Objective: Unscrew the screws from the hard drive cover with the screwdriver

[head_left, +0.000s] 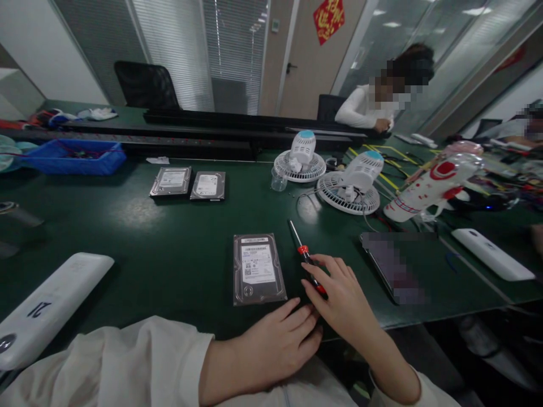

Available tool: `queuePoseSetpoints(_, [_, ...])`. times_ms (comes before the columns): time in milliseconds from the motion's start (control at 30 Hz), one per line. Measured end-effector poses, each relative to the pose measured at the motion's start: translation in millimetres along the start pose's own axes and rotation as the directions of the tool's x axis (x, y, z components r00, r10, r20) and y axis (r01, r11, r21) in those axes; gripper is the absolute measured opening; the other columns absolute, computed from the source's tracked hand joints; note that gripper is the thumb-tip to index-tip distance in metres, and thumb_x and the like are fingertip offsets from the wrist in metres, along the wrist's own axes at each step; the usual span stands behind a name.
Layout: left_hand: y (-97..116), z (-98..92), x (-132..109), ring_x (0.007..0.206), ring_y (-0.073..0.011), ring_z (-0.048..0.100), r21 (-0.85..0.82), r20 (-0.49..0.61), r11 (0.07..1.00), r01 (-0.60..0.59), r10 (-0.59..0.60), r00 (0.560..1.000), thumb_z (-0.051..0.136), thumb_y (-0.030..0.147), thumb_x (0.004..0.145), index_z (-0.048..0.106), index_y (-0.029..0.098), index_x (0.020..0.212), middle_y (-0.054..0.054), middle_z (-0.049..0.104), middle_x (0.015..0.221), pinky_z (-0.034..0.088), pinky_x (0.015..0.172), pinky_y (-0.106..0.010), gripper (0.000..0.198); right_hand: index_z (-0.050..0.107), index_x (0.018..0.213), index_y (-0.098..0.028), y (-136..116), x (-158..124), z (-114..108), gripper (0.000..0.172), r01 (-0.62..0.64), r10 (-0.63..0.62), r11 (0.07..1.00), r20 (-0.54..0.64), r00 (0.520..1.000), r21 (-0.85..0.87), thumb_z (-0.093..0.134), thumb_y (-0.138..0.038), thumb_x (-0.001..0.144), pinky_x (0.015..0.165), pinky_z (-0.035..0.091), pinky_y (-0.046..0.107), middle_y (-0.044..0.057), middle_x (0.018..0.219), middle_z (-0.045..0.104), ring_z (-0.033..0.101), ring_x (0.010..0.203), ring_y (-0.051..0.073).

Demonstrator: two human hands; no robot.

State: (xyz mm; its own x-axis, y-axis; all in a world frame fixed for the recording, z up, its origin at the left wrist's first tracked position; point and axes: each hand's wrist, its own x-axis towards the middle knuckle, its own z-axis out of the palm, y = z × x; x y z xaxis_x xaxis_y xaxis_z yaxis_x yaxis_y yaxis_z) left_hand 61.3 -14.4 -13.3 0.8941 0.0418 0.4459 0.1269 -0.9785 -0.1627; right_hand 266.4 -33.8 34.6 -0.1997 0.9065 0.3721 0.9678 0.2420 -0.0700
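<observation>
Hands first: right hand (343, 294) open, fingers spread and laid over the red-and-black handle of the screwdriver (298, 242), touching it but not closed round it. Left hand (275, 339) open too, palm down at the near edge of the table (169, 243), fingertips just beside the right hand, holding nothing. Screwdriver on the green top, shaft pointing away, just right of the drive (258, 268), which lies flat, label up, close in front of both hands.

Farther back, two more drives (171, 182) side by side. Far left, blue bin (72, 158): dark bits and some red inside, too dim to tell apart. Small clear cup (278, 180) just beside the nearer of two white fans (354, 183); contents not clear. Tablet (394, 265) right of the hands. White case (46, 308) at lower left. Across the table, a person in white sleeves (360, 110).
</observation>
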Motion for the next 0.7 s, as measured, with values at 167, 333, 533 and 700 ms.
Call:
queuePoseSetpoints(167, [2.0, 1.8, -2.2, 0.140, -0.0255, 0.062, 0.021, 0.031, 1.000, -0.011, 0.010, 0.999, 0.052, 0.026, 0.111, 0.068, 0.013, 0.138, -0.015, 0.070, 0.147, 0.037, 0.123, -0.044, 0.034, 0.079, 0.112, -0.014, 0.5, 33.4, -15.5, 0.027, 0.046, -0.043, 0.992, -0.029, 0.999, 0.121, 0.054, -0.018, 0.104, 0.089, 0.061, 0.054, 0.016, 0.110, 0.079, 0.068, 0.106, 0.034])
queuePoseSetpoints(333, [1.3, 2.1, -3.2, 0.141, -0.0250, 0.063, 0.026, 0.026, 0.999, -0.024, 0.023, 0.999, 0.048, 0.025, 0.112, 0.068, 0.012, 0.140, -0.015, 0.070, 0.150, 0.036, 0.125, -0.044, 0.036, 0.080, 0.106, -0.012, 24.7, 95.9, -5.2, 0.018, 0.085, -0.096, 0.946, 0.021, 0.995, 0.313, 0.065, -0.017, 0.098, 0.094, 0.059, 0.051, 0.015, 0.103, 0.081, 0.069, 0.103, 0.031])
queuePoseSetpoints(533, [-0.7, 2.0, -3.0, 0.141, -0.0250, 0.064, 0.009, 0.038, 0.999, -0.031, 0.031, 0.999, 0.051, 0.025, 0.111, 0.067, 0.011, 0.141, -0.016, 0.069, 0.151, 0.035, 0.127, -0.043, 0.037, 0.083, 0.104, -0.015, 50.8, 134.2, 23.5, 0.016, 0.099, -0.161, 0.901, 0.112, 0.981, 0.423, 0.075, -0.016, 0.090, 0.096, 0.059, 0.049, 0.012, 0.100, 0.083, 0.071, 0.104, 0.029])
queuePoseSetpoints(700, [-1.4, 2.0, -2.2, 0.141, -0.0254, 0.064, 0.013, 0.033, 0.999, -0.035, 0.034, 0.999, 0.051, 0.024, 0.111, 0.068, 0.011, 0.141, -0.016, 0.069, 0.150, 0.037, 0.126, -0.043, 0.036, 0.083, 0.105, -0.017, 50.0, 135.2, 38.1, 0.015, 0.118, -0.206, 0.872, 0.137, 0.969, 0.476, 0.076, -0.020, 0.091, 0.098, 0.058, 0.048, 0.012, 0.102, 0.082, 0.071, 0.108, 0.028])
